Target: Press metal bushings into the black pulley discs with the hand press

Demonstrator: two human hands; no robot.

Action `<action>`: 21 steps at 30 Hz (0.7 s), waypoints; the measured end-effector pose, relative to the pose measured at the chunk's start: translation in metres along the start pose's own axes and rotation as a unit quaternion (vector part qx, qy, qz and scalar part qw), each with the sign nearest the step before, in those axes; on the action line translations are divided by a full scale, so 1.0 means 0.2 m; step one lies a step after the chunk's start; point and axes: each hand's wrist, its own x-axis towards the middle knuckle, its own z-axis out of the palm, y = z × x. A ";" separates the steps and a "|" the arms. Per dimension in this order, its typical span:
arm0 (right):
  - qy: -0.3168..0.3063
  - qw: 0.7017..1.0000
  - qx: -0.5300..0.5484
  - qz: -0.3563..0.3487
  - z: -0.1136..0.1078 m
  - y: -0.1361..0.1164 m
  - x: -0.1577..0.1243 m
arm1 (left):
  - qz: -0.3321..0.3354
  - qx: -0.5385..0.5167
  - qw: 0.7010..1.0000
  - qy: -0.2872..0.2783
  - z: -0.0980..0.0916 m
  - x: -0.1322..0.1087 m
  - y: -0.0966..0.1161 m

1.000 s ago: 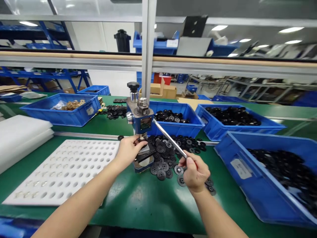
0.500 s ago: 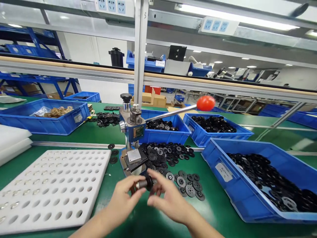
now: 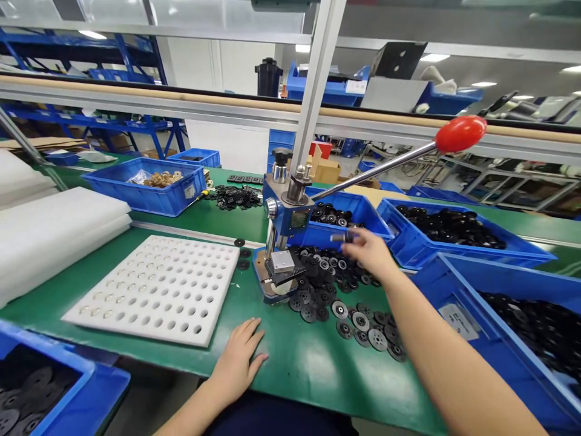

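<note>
My right hand is stretched out over the black discs, near the front wall of the blue bin behind the press. In its fingers is a dark cylindrical part, smeared by motion, its end pointing left. My left hand lies on the green tabletop with fingers extended, holding nothing. Between the hands and farther back stands a blue lever press with a red knob. A heap of black discs lies to the right of its base, some with grey metal faces.
A white foam tray with rows of holes lies left, some holes filled. Blue bins of black parts stand behind the press and at right. Another bin is at lower left. White foam sheets are stacked at far left.
My hands have parted. The right carried the dark cylindrical part forward and right toward the bin behind the press; the left let go and came down on the table. The view has shifted left.
</note>
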 end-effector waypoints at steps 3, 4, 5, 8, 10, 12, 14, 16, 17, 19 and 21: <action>0.140 0.990 -0.030 -0.002 0.02 0.05 0.19 | 0.002 0.017 1.000 0.013 0.02 0.02 0.02; 0.156 0.986 -0.058 0.000 0.05 0.07 0.20 | 0.003 0.015 1.000 0.015 0.02 0.02 0.02; 0.156 0.984 -0.086 0.002 0.09 0.09 0.19 | 0.004 0.012 1.000 0.016 0.02 0.02 0.03; 0.087 0.985 -0.149 0.005 0.26 0.18 0.03 | -0.003 -0.006 1.000 0.015 -0.01 0.03 0.06; 0.042 0.981 -0.189 0.010 0.38 0.24 -0.14 | -0.011 -0.013 1.000 0.004 -0.03 0.04 0.07; 0.010 0.974 -0.224 0.018 0.47 0.31 -0.29 | -0.020 -0.011 1.000 -0.017 -0.04 0.05 0.07; -0.005 0.967 -0.252 0.026 0.53 0.36 -0.40 | -0.034 0.002 0.998 -0.044 -0.04 0.07 0.06; -0.006 0.962 -0.271 0.031 0.56 0.39 -0.47 | -0.057 0.022 0.996 -0.065 -0.05 0.09 0.05; -0.004 0.960 -0.277 0.032 0.57 0.40 -0.48 | -0.073 0.033 0.994 -0.072 -0.04 0.10 0.07; 0.002 0.958 -0.287 0.032 0.59 0.42 -0.48 | -0.107 0.042 0.990 -0.087 -0.03 0.13 0.14; 0.005 0.956 -0.293 0.028 0.59 0.42 -0.47 | -0.113 0.017 0.986 -0.121 0.01 0.16 0.28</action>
